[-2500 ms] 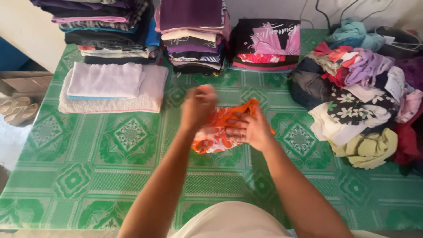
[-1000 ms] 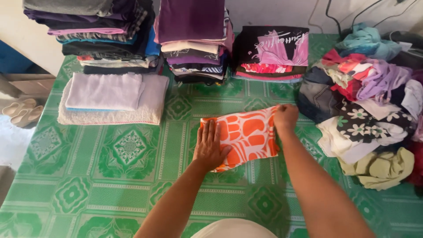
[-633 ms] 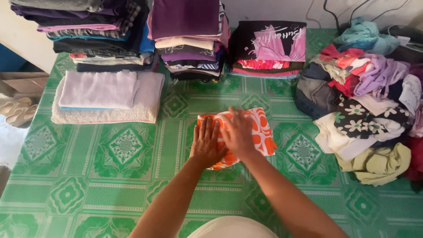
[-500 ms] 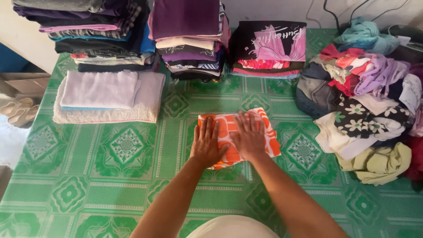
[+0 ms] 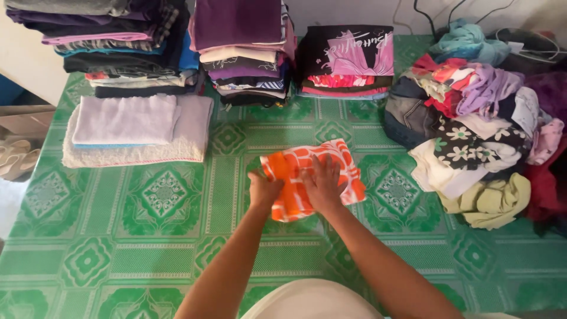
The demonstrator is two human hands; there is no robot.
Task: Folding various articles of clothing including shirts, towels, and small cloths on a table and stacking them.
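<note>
An orange and white patterned cloth (image 5: 339,162) lies partly folded on the green patterned table (image 5: 147,236), near its middle. My right hand (image 5: 323,182) presses flat on top of the cloth, fingers spread. My left hand (image 5: 264,190) pinches the cloth's left edge between fingers and thumb, lifting that side a little.
Three stacks of folded clothes (image 5: 236,50) line the far edge. In front of the left stack lie folded pale towels (image 5: 136,127). A loose heap of unfolded clothes (image 5: 484,136) fills the right side. Sandals (image 5: 15,159) sit on the floor at left.
The cloth was spread wide with both hands at its ends, then folded narrower. My left hand has shifted from lying flat on the cloth to gripping its left edge.
</note>
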